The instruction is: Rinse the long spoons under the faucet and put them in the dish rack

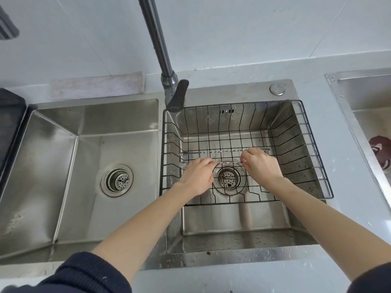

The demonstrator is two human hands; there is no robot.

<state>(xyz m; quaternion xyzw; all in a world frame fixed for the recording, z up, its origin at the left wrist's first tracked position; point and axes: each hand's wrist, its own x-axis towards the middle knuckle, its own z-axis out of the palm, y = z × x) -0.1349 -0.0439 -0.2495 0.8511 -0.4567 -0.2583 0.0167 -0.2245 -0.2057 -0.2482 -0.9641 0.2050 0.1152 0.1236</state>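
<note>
- Where our fingers curl over the near spoon [229,163], we cannot make out the exact grip, though each hand seems to pinch the thin twisted handle.
- Our left hand [197,176] covers the part next to the bowl, which pokes out at its left; our right hand [261,167] closes on the other end.
- We see the faucet [157,45] cut off at the top edge, so its spout is out of view, and no stream shows.
- We hold the near spoon low inside the rack [313,144], a black wire basket seated in the right basin [232,220].
- A far spoon [224,151] lies crosswise on the rack's floor wires, just behind our hands.
- Beneath the rack we glimpse a drain [228,180]; the left basin [63,157] holds only its own strainer [117,180].
</note>
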